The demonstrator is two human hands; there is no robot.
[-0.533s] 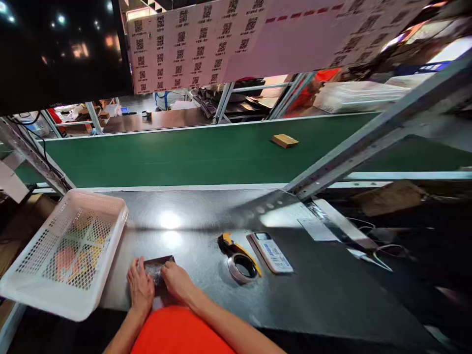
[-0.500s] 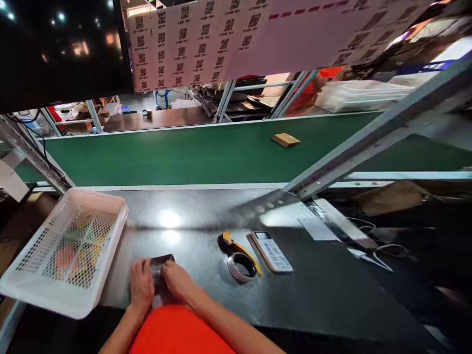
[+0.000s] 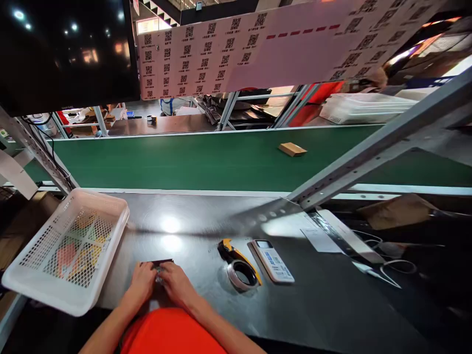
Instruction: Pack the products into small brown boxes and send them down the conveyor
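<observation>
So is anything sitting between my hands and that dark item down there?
Nothing visible: your left hand and right hand both touch the dark item. The tape dispenser lies off to the right, the white basket to the left.

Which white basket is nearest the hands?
The basket left of the left hand, this side of the green belt; the stacked baskets are beyond it.

Hands [image 3: 143,281] [image 3: 177,284] on item [image 3: 166,261], basket [image 3: 46,296] left, tape dispenser [image 3: 236,255] right (device [image 3: 273,262] beside it)
</observation>
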